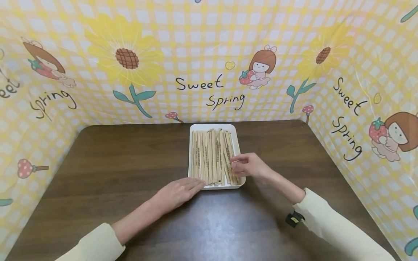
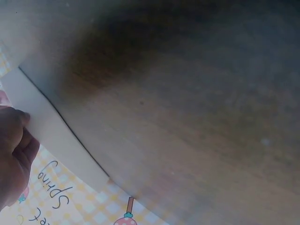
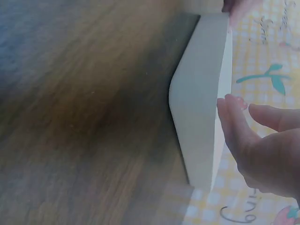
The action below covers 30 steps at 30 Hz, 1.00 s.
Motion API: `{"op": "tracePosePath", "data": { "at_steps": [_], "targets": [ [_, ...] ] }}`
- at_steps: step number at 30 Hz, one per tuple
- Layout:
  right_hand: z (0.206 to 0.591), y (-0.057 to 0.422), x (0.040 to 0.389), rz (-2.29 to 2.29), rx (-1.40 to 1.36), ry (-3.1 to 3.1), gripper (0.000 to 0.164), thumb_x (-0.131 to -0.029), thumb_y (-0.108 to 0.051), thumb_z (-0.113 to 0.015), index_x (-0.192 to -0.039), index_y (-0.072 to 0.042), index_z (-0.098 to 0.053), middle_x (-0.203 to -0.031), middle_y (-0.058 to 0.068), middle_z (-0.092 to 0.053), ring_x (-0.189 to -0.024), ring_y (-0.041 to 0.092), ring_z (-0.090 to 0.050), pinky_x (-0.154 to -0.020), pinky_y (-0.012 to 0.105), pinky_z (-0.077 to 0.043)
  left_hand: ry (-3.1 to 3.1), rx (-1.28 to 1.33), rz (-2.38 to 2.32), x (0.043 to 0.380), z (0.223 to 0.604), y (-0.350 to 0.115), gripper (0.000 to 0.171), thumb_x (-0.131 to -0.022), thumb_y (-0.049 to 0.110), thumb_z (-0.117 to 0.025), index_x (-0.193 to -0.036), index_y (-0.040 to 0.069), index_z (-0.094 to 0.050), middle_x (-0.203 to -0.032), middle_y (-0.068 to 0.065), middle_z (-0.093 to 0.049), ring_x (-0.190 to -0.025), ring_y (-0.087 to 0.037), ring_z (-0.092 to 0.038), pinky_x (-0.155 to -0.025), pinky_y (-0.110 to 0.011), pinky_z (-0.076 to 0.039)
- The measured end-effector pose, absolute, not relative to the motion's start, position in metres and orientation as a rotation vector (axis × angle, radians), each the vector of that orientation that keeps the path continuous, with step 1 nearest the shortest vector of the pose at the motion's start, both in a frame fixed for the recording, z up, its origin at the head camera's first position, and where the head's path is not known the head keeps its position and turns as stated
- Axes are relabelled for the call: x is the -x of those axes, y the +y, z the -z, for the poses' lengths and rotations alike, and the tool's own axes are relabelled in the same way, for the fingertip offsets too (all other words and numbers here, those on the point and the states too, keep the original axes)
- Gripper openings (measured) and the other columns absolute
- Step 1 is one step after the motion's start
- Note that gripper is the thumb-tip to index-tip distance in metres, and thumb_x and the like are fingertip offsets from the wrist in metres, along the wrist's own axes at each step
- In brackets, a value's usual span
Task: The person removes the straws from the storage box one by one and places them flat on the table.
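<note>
A white tray (image 1: 217, 187) stands on the wooden table, filled with slim paper-wrapped sticks (image 1: 212, 156) that carry dark print and lie mostly lengthwise. At its near left corner my left hand (image 1: 177, 192) holds the rim. The left wrist view shows that hand (image 2: 16, 150) with its fingertips against the tray's outer wall (image 2: 56, 133). My right hand (image 1: 253, 166) hovers at the right rim, its fingertips over the rightmost sticks. In the right wrist view, thumb and forefinger of this hand (image 3: 267, 145) are apart, with nothing between them.
The dark wooden table (image 1: 130, 152) extends around the tray. A yellow checked cloth (image 1: 196, 43) with printed flowers and lettering rises behind it and on both sides. A small black device (image 1: 294, 219) hangs at the right sleeve.
</note>
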State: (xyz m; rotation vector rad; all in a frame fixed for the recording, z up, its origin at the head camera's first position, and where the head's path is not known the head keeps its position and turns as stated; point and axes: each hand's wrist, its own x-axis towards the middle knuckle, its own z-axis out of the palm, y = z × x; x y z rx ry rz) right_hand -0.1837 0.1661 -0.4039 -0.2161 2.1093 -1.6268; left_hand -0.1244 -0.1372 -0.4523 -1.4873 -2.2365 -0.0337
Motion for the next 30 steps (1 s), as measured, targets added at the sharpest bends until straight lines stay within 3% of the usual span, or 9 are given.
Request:
{"op": "tracePosePath", "data": {
  "at_steps": [10,18,30],
  "targets": [
    [0.404,0.152,0.213,1.685,0.024,1.995,0.045,-0.099,0.001,-0.055,-0.142,0.012,-0.044,-0.133,0.033,-0.054,-0.11,0.043,-0.063,-0.081,0.036,-0.059,-2.265,1.473,0.034,0.123,0.452,-0.138,0.042,-0.086,-0.003,-0.066,-0.128,-0.005,-0.063,-0.125,-0.014,-0.066,-0.114,-0.023,-0.064,-0.098,-0.034,-0.051],
    [0.409,0.143,0.228,1.661,-0.022,2.024,0.048,-0.099,0.003,-0.054,-0.145,0.009,-0.042,-0.129,0.033,-0.056,-0.104,0.04,-0.067,-0.079,0.035,-0.06,-2.26,1.482,0.081,0.122,0.447,-0.136,0.039,-0.093,0.001,-0.044,-0.127,-0.005,-0.064,-0.122,-0.015,-0.067,-0.112,-0.024,-0.065,-0.096,-0.035,-0.052],
    [0.415,0.13,0.247,1.596,-0.005,2.146,0.057,-0.098,0.005,-0.054,-0.151,0.007,-0.034,-0.127,0.034,-0.056,-0.097,0.039,-0.068,-0.08,0.039,-0.059,-2.295,1.472,0.03,0.122,0.45,-0.136,0.04,-0.092,0.001,-0.051,-0.13,-0.004,-0.062,-0.125,-0.014,-0.067,-0.114,-0.023,-0.064,-0.098,-0.035,-0.051]
  ]
}}
